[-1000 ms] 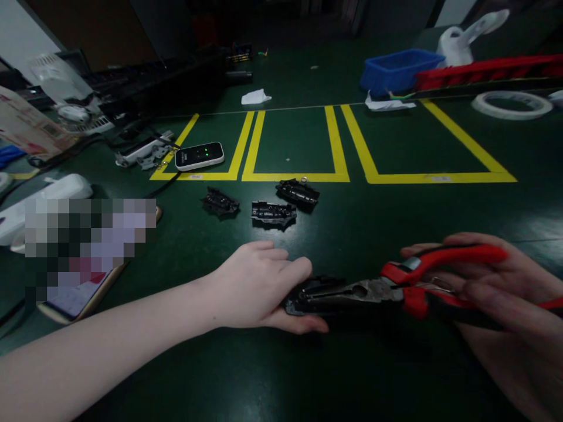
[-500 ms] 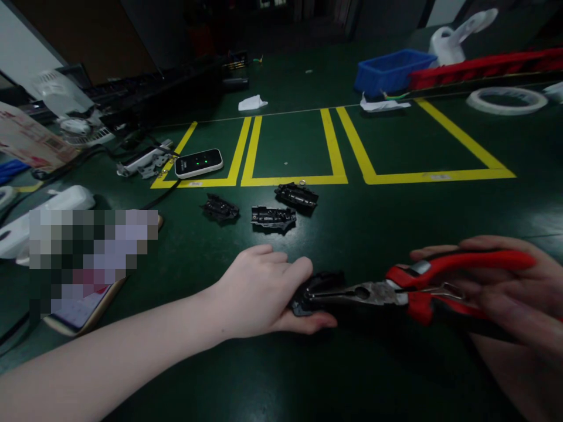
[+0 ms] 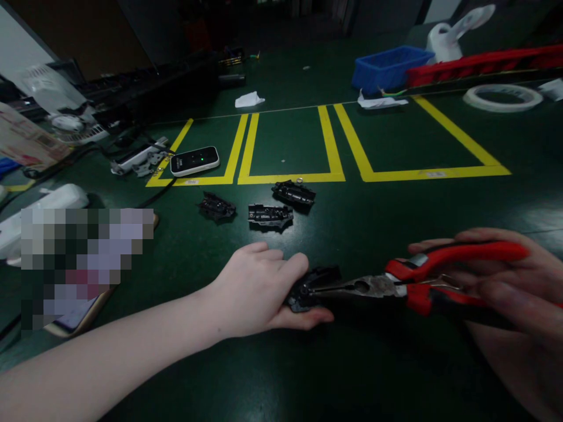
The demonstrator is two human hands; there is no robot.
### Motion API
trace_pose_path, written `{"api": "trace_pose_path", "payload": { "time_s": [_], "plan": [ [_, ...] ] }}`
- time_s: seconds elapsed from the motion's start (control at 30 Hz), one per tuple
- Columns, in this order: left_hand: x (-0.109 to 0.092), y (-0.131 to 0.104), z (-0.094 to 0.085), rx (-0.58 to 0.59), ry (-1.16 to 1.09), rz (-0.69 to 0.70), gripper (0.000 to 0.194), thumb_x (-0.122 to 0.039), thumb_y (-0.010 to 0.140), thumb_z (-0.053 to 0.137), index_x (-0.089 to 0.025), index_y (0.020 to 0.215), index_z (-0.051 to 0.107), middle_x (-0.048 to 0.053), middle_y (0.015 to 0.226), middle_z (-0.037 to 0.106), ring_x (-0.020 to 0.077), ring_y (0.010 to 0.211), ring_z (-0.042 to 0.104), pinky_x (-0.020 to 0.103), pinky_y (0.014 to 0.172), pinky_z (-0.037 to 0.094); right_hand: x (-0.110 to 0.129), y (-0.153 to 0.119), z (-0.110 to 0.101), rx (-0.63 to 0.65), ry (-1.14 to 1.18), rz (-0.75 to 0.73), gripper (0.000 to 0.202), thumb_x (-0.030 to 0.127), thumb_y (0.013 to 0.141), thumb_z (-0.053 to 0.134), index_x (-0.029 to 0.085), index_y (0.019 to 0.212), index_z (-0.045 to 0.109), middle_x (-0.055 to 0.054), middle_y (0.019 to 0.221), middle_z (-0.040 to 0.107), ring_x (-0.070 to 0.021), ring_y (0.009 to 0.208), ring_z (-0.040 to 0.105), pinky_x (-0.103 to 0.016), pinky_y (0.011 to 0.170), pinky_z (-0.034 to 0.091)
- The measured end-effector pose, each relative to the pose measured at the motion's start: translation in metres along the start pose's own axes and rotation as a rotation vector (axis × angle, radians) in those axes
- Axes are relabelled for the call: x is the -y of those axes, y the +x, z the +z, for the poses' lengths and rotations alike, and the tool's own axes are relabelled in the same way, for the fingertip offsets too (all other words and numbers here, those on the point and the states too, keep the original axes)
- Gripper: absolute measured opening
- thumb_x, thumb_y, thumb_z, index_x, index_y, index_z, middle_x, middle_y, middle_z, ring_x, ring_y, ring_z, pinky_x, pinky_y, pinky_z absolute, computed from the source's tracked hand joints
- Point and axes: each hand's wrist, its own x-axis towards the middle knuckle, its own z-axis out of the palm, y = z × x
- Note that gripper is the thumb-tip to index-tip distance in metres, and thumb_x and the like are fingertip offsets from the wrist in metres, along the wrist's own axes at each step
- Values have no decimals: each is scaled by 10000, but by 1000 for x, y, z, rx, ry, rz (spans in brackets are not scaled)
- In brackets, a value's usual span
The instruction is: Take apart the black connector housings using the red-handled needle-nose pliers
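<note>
My left hand (image 3: 268,287) is closed around a black plastic part (image 3: 323,277), with its thumb along the near side. In my right hand (image 3: 505,281) is a pair of red-handled needle-nose pliers (image 3: 378,287). Their long jaws reach left onto the part, and the tips lie at a small round feature on it; whether they pinch anything there is too small to tell. Beyond my left hand, three similar black parts lie on the green table: one on the left (image 3: 216,206), one in the middle (image 3: 270,216) and one farther back (image 3: 294,194).
Yellow tape (image 3: 308,177) outlines areas on the table. A small white-edged device (image 3: 194,161) sits at the left tape, and a phone (image 3: 83,299) lies nearer me. Toward the back right are a blue bin (image 3: 389,70), a red rack (image 3: 484,63) and a tape roll (image 3: 504,98).
The whole view has shifted slightly. My left hand still grips the black part, and the pliers stay at it, their jaws perhaps a little differently set.
</note>
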Motion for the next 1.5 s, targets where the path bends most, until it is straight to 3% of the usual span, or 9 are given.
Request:
{"api": "trace_pose_path", "payload": {
  "time_s": [0.4, 0.73, 0.83, 1.0, 1.13, 1.5],
  "plan": [
    [0, -2, 1, -20, -15, 4, 540, -706, 933, 432, -189, 827, 548, -28, 617, 569, 153, 518, 540, 292, 551, 374, -5, 6, -9, 34, 1, 4, 393, 415, 605, 880, 306, 950, 728, -50, 961, 769, -293, 817, 752, -365, 651, 640],
    [-1, 0, 1, -14, 35, 9, 551, -700, 945, 400, -186, 812, 550, -21, 610, 573, 156, 508, 544, 293, 538, 377, -11, -1, -18, 137, -55, -231, 476, 413, 662, 858, 309, 1093, 684, -68, 1058, 747, -279, 829, 747, -338, 643, 644],
    [-1, -1, 1, -7, 36, 3, 544, -697, 946, 404, -189, 817, 550, -21, 617, 573, 157, 514, 542, 295, 539, 373, -10, 2, -18, 136, -34, -210, 442, 421, 687, 843, 303, 1086, 695, -74, 1068, 750, -278, 839, 750, -344, 677, 642],
    [0, 0, 1, -3, -5, 25, 539, -701, 936, 428, -189, 821, 554, -29, 611, 564, 151, 513, 531, 295, 547, 371, 1, 4, -5, 83, -21, -101, 424, 438, 563, 920, 306, 927, 746, -53, 916, 773, -254, 768, 757, -295, 644, 626],
    [1, 0, -1, 0, -48, 35, 539, -698, 933, 439, -187, 802, 551, -36, 600, 545, 137, 505, 511, 283, 541, 353, 4, 5, -1, 61, 13, -44, 437, 445, 542, 925, 323, 927, 754, -36, 920, 773, -244, 755, 756, -297, 640, 626],
    [1, 0, 1, -3, -18, 30, 530, -697, 923, 458, -190, 797, 546, -38, 597, 536, 139, 508, 507, 287, 542, 353, -5, 2, -15, 140, -86, -149, 481, 430, 628, 886, 341, 1058, 690, -57, 1072, 738, -284, 854, 744, -337, 623, 643]
  ]
}}
